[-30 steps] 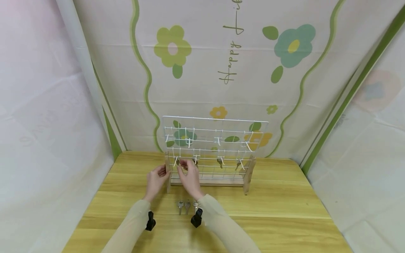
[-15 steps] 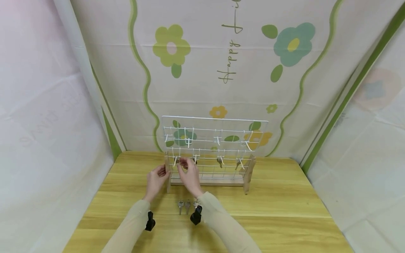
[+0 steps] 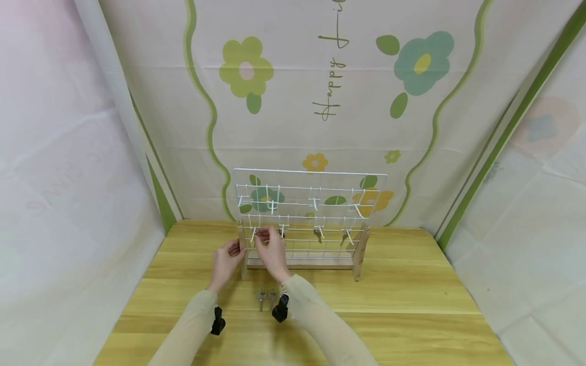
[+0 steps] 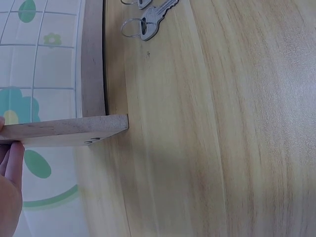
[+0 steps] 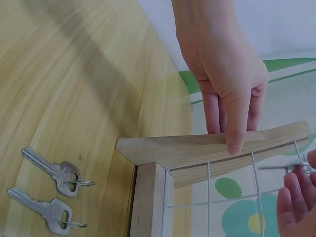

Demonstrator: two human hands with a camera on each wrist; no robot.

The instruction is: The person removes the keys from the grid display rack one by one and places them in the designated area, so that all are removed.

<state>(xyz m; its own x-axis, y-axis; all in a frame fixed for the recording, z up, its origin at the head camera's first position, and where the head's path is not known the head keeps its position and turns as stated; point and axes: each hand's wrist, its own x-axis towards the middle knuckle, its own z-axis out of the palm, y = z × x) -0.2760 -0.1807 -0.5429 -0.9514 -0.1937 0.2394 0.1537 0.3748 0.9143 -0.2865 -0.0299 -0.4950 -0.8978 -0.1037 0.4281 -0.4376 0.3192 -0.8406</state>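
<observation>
A white wire grid rack [image 3: 311, 173] stands on a wooden base, with white hooks in two rows. My left hand [image 3: 226, 264] holds the rack's left wooden post [image 5: 197, 148], thumb on one side and fingers on the other. At the leftmost lower hook, my right hand [image 3: 274, 254] pinches a small metal key [image 5: 296, 164], mostly hidden by the fingertips. Another key [image 3: 318, 235] hangs on a lower hook, and a further key [image 3: 345, 238] hangs to its right. The hook behind my right hand is partly covered.
Loose keys with rings lie on the wooden table [image 3: 412, 300] before the rack, among them a silver key [image 5: 64, 177] and a second key [image 5: 54, 215]. A flower-print cloth [image 3: 284, 127] rises behind the rack.
My right hand has shifted slightly left toward the hook, and the key there is now more covered. One loose key has gone out of sight behind the right wrist camera. My left hand stays put.
</observation>
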